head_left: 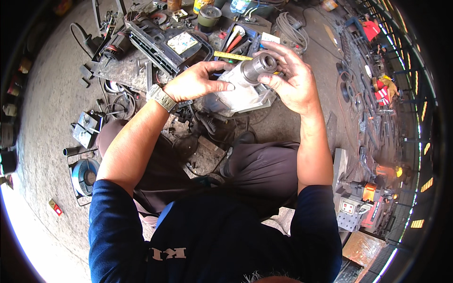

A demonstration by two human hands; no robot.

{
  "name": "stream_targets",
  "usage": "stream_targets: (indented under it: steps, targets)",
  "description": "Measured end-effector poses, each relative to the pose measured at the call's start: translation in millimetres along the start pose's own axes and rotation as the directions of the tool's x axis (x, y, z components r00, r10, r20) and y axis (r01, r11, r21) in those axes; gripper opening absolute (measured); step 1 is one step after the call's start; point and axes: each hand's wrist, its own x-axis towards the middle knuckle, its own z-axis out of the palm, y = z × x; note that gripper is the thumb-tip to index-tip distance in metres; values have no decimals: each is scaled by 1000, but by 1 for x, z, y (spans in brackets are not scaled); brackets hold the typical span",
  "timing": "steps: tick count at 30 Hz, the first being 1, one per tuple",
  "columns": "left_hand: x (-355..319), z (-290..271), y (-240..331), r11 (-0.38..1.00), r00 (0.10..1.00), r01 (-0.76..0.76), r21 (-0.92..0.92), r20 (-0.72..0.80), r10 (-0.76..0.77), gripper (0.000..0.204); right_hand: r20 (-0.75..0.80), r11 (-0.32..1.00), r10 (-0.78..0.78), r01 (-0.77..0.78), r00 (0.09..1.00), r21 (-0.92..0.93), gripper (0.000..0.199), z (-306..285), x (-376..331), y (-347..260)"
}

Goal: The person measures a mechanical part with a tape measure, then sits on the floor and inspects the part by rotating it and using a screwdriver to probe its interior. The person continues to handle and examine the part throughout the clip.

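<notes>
Head view: pale grey metal casting (pixel 245 98) seen just off 12 o'clock, toward 1, beyond the knees; a darker cylindrical collar (pixel 255 69) is carried on it, bore end tipped up toward 1 o'clock. Judged rigid and fairly heavy, best handled with both hands. Bare metal may be slick if oiled; not much crushing risk expected, though thin flange edges could be chipped if knocked. Best hold judged to be the collar on one side and the casting's body on the other. Whether any weight is borne from below cannot be told.

Left hand (pixel 191 83) placed at 11 o'clock, wrist with watch (pixel 163 97) turned inward; casting's left side is pinched, thumb on the near face, fingers partly hidden over the far side. Right hand (pixel 296 84) placed between 1 and 2 o'clock, forearm nearly upright, palm facing the collar; thumb is laid at the collar's base, fingers are spread loosely behind its end. Whether it is firmly clamped there cannot be told. Both elbows are bent and held wide. Yellow ruler (pixel 231 55) lies just beyond, near 12 o'clock; cable coil (pixel 291 31) at 1.
</notes>
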Motion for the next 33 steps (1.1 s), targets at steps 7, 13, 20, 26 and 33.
stream_targets:
  steps: [7,13,20,26,33]
  targets:
    - [2,-1,-3,999,1000,-23,24,14,23,60,127,984,48,-26,991,-175,55,-11,1,-3]
    - [1,-1,-3,998,999,-45,43,12,44,62,104,983,72,-53,992,-174,50,-6,2,-9]
    - [2,-1,-3,998,999,-48,36,9,48,62,65,988,42,-32,997,-149,48,-2,2,-5]
    - [-2,-6,0,995,999,-51,88,-3,52,57,63,989,52,-42,997,-144,50,3,6,-5]
    - [0,2,5,994,994,-106,34,-18,107,59,63,985,127,-119,990,-127,59,5,9,-5]
